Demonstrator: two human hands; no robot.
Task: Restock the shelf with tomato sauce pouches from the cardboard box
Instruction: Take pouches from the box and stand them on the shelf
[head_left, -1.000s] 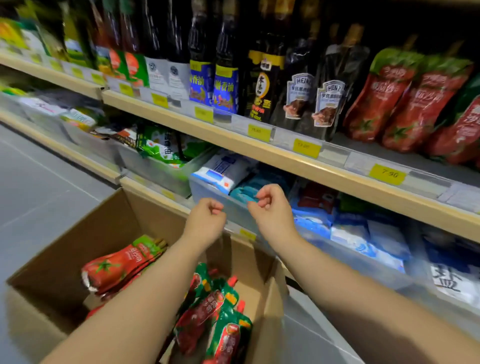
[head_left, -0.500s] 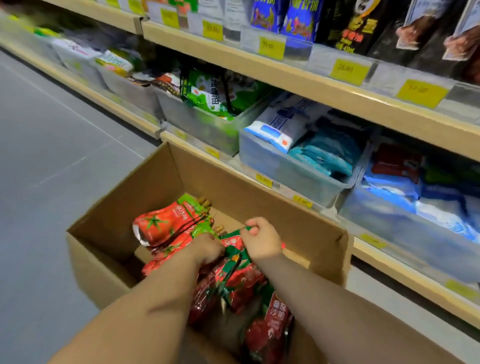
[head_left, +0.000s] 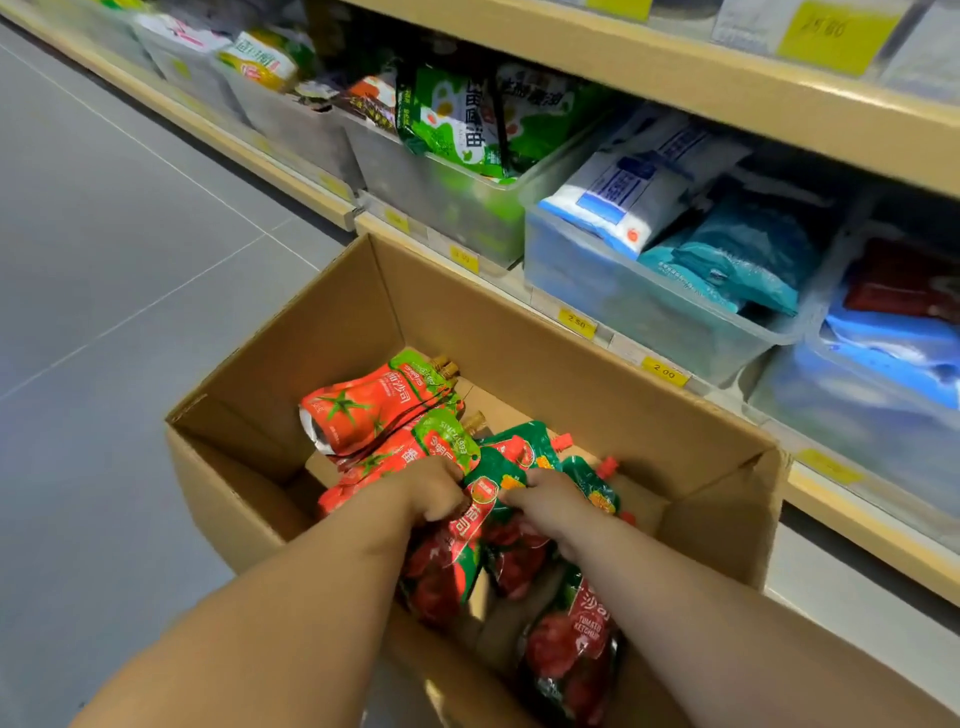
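An open cardboard box (head_left: 545, 358) stands on the floor against the shelf base. Several red and green tomato sauce pouches lie inside. A stack of lighter red pouches (head_left: 363, 410) rests at the box's far left. Darker pouches with green tops (head_left: 478, 525) fill the middle and near right. My left hand (head_left: 431, 491) is closed on the top of one dark pouch. My right hand (head_left: 550, 501) grips the green top of a neighbouring pouch (head_left: 524, 452). Both hands are inside the box, close together.
The lowest shelf holds clear plastic bins: green packets (head_left: 467, 119), white and blue bags (head_left: 639, 182), teal bags (head_left: 743, 254). Yellow price tags (head_left: 665, 371) line the shelf edge. A wooden shelf lip (head_left: 727, 73) runs above. Grey tiled floor (head_left: 119, 218) lies to the left.
My hands dropped from in front of the shelf into the box and closed on pouches. The view tilted down, so the upper shelf with its bottles and pouches left the frame.
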